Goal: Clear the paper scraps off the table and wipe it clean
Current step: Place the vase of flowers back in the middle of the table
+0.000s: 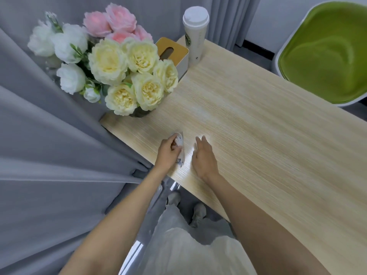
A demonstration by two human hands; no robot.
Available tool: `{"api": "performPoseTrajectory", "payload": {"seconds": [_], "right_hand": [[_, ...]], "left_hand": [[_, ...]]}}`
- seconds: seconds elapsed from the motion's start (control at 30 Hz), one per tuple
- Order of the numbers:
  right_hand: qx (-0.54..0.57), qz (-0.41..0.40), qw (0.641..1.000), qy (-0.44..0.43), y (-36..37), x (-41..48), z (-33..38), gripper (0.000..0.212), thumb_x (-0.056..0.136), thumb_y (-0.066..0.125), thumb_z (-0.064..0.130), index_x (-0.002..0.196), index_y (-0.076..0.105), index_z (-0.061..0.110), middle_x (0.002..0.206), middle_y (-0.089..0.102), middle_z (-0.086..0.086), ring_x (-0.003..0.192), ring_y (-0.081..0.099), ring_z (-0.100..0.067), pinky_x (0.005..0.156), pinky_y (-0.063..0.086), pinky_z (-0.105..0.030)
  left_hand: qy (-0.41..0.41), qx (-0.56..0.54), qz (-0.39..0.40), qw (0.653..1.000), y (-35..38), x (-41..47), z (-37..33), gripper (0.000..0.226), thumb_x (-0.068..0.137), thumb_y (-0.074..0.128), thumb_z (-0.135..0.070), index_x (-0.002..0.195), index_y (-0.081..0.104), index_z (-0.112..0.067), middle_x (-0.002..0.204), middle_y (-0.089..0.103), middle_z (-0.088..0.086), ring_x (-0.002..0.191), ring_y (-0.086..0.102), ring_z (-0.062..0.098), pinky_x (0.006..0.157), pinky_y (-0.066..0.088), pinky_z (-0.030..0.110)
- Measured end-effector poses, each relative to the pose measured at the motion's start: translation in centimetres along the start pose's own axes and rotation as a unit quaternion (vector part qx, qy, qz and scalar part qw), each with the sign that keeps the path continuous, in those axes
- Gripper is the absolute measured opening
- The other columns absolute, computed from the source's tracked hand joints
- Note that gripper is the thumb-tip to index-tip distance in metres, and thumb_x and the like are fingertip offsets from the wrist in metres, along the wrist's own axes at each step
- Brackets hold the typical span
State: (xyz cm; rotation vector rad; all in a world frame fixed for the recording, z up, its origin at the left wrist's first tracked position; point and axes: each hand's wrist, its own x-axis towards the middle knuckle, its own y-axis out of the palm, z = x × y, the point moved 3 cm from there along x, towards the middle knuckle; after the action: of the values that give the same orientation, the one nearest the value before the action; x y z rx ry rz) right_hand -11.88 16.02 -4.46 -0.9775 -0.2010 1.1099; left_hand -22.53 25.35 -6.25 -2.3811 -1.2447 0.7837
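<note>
Two hands work at the near-left corner of the pale wood-grain table (pixel 258 126). My left hand (pixel 168 153) curls its fingers round a small wad of white printed paper scraps (pixel 179 140), bunched, I judge, so they can leave in one trip. My right hand (pixel 203 157) lies spread just beside it, fingers straight, likely placed to sweep strays toward the wad. A pale patch at its fingertips may be scrap or glare; I cannot tell. The bouquet of cream, white and pink flowers (pixel 119 76), the tan-lidded white tissue box (pixel 172 50) and the tall white lidded cup (pixel 195 34) line the far-left edge, which should leave the middle open for wiping.
</note>
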Motion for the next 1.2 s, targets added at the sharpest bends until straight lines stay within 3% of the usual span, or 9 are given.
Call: {"api": "performPoseTrajectory", "payload": {"seconds": [0.07,0.23,0.5,0.6,0.77,0.9,0.97,1.07,1.2], "right_hand": [[0.004,0.017,1.0,-0.014,-0.1,0.3,1.4,0.052,0.102,0.031,0.016,0.151,0.016,0.011,0.159,0.007,-0.011,0.147,0.008,-0.022,0.118,0.011,-0.031],[0.004,0.011,0.999,-0.052,1.2,1.4,4.4,0.053,0.099,0.036,0.024,0.149,0.024,0.012,0.157,0.015,-0.014,0.144,0.017,-0.027,0.116,0.014,-0.032],[0.01,0.021,0.994,-0.103,4.3,6.0,8.7,0.067,0.093,0.049,0.036,0.149,0.023,0.009,0.156,0.018,-0.016,0.142,0.022,-0.031,0.115,0.025,-0.038],[0.022,0.02,0.995,-0.098,4.8,7.7,9.3,0.08,0.088,0.056,0.046,0.149,0.021,0.007,0.153,0.026,-0.017,0.138,0.03,-0.033,0.11,0.033,-0.041],[0.107,0.03,0.989,-0.096,4.8,10.0,10.4,0.102,0.079,0.069,0.05,0.151,0.008,0.012,0.157,0.018,-0.012,0.144,0.018,-0.029,0.115,0.026,-0.042],[0.126,0.019,0.981,-0.148,3.9,11.9,11.7,0.117,0.071,0.078,0.045,0.151,0.0,0.009,0.157,0.018,-0.008,0.144,0.016,-0.026,0.116,0.023,-0.035],[0.148,-0.003,0.966,-0.212,3.7,12.2,12.5,0.121,0.063,0.082,0.046,0.149,0.007,0.004,0.152,0.027,-0.011,0.14,0.025,-0.027,0.111,0.024,-0.03],[0.145,-0.06,0.931,-0.329,4.2,13.0,13.4,0.123,0.055,0.076,0.064,0.144,0.022,0.0,0.141,0.042,-0.016,0.13,0.04,-0.03,0.107,0.032,-0.032],[0.204,-0.053,0.915,-0.344,5.6,15.1,13.4,0.111,0.056,0.082,0.058,0.142,0.023,0.019,0.139,0.045,-0.003,0.131,0.044,-0.017,0.106,0.042,-0.042]], "left_hand": [[-0.003,-0.021,0.003,1.0,-1.6,0.2,0.5,0.049,0.09,0.061,-0.007,0.137,0.049,-0.012,0.112,0.055,0.009,0.093,0.054,0.013,0.083,0.041,0.022],[0.006,0.0,-0.03,1.0,-4.1,-1.2,2.3,0.055,0.092,0.06,-0.016,0.143,0.04,-0.008,0.132,0.039,0.01,0.118,0.046,0.018,0.107,0.035,0.026],[0.01,0.031,-0.119,0.992,-7.4,-0.3,6.3,0.068,0.091,0.063,-0.025,0.146,0.03,-0.002,0.152,0.02,0.013,0.141,0.025,0.027,0.117,0.021,0.029],[0.01,0.053,-0.151,0.987,-8.6,0.5,6.4,0.081,0.088,0.064,-0.039,0.15,0.021,-0.009,0.158,0.009,0.01,0.145,0.014,0.027,0.119,0.016,0.038],[-0.017,0.065,-0.16,0.985,-9.8,2.1,5.9,0.116,0.077,0.072,-0.049,0.152,-0.009,-0.012,0.158,-0.015,0.012,0.147,-0.009,0.027,0.119,-0.001,0.045],[-0.024,0.051,-0.183,0.981,-11.3,4.9,5.5,0.128,0.071,0.08,-0.044,0.15,-0.014,-0.01,0.158,-0.016,0.013,0.147,-0.008,0.029,0.119,0.003,0.045],[-0.004,0.056,-0.197,0.979,-11.9,6.4,5.4,0.13,0.07,0.081,-0.043,0.15,-0.014,-0.007,0.158,-0.017,0.014,0.147,-0.009,0.028,0.119,0.004,0.045],[0.029,0.05,-0.222,0.973,-12.2,8.2,5.6,0.124,0.075,0.079,-0.037,0.149,-0.016,-0.008,0.158,-0.017,0.014,0.147,-0.008,0.027,0.12,0.009,0.043],[0.069,0.018,-0.237,0.969,-12.6,9.9,6.3,0.123,0.074,0.078,-0.044,0.151,-0.012,-0.013,0.16,-0.008,0.01,0.147,0.003,0.024,0.116,0.015,0.035]]}}
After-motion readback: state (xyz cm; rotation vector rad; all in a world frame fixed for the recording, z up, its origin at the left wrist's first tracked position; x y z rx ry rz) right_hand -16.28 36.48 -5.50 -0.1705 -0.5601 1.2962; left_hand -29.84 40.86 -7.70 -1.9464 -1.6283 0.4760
